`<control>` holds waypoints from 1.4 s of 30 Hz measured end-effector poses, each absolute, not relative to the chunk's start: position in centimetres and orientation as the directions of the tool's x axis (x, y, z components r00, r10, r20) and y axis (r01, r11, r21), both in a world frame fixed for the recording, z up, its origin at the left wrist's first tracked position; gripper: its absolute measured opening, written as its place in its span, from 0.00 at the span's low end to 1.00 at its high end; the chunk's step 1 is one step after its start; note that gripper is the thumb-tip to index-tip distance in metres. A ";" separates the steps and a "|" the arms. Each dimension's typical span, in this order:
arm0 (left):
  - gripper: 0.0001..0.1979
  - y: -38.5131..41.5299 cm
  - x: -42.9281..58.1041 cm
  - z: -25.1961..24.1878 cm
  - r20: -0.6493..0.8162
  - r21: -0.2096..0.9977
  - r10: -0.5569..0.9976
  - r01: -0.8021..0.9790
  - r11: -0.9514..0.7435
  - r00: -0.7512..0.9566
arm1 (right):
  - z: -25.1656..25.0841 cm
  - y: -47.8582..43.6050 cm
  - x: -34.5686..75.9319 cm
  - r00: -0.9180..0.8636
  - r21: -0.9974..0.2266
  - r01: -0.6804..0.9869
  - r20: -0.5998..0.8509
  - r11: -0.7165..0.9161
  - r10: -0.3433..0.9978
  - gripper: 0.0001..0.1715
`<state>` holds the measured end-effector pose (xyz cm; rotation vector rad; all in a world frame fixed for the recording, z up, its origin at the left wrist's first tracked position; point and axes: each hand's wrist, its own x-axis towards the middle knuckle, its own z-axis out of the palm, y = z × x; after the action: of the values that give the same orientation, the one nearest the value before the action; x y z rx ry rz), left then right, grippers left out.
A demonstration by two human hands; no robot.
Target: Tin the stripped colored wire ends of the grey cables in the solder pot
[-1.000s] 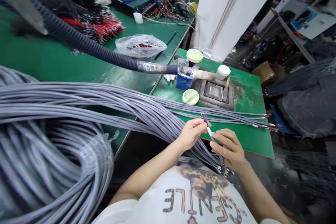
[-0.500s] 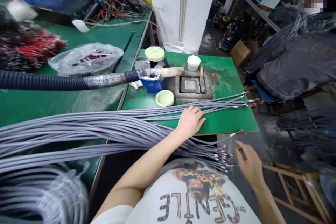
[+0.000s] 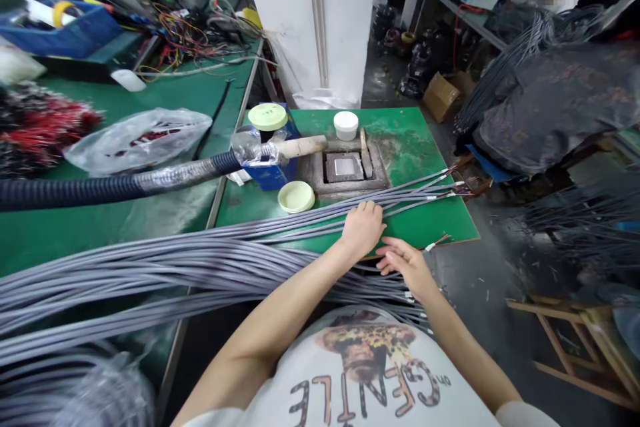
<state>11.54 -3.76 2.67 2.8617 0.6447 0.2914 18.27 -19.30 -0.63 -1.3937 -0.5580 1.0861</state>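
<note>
My left hand [image 3: 363, 229] rests closed over several grey cables [image 3: 320, 215] that run across the green board, its fingers curled round them. Just to its right and a little lower, my right hand [image 3: 401, 260] hovers with fingers apart, nothing seen in it, near the board's front edge. A larger bundle of grey cables [image 3: 215, 260] passes beneath my left forearm. The cable ends with bared wires [image 3: 463, 189] lie at the board's right edge. One separate cable end [image 3: 431, 247] sticks out beyond my right hand.
Behind the cables are a square metal pot [image 3: 345, 167], a white tub [image 3: 346, 125], a pale green dish [image 3: 297, 197] and a blue box [image 3: 273, 175] under a hose nozzle [image 3: 303, 147]. A wooden stool [image 3: 565, 340] stands lower right. A person [image 3: 560, 100] sits at the right.
My right hand has moved left and up, close beside my left hand. My left hand stays on the cables, its fingers more curled. The whole view has shifted slightly.
</note>
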 end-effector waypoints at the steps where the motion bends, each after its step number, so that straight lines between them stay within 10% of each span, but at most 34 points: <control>1: 0.12 -3.9 11.7 2.6 0.138 0.232 0.437 0.400 -0.887 0.889 | -0.6 -19.2 18.3 0.446 -0.925 -0.349 -0.306 -0.151 0.841 0.24; 9: 0.05 -5.0 9.7 2.9 0.137 0.621 0.333 0.181 -0.762 0.933 | 0.8 -19.6 21.0 0.632 -0.818 -0.567 -0.352 0.102 0.690 0.23; 14: 0.06 -5.8 7.1 4.1 0.136 0.827 0.243 0.025 -0.561 0.961 | 4.1 -20.3 22.5 0.869 -0.972 -0.126 -0.011 0.199 0.495 0.17; 19: 0.12 -6.0 5.3 3.9 0.091 0.990 0.433 -0.036 -0.135 0.897 | 7.0 -20.8 20.0 0.506 -0.895 0.380 -0.011 -0.234 0.862 0.16; 25: 0.13 -5.5 4.2 4.3 -0.066 0.906 0.584 -0.196 0.375 0.809 | 7.5 -19.5 17.3 0.219 -0.714 0.661 -0.110 -0.231 0.969 0.17; 42: 0.14 -4.9 3.1 3.0 -0.165 0.704 0.655 -0.377 0.602 0.737 | 8.7 -17.9 16.3 0.117 -0.640 0.768 0.152 0.007 0.981 0.14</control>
<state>3.15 -4.94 3.03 0.6975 0.4355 0.6202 16.26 -17.94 8.68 -1.8073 -1.6975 0.4631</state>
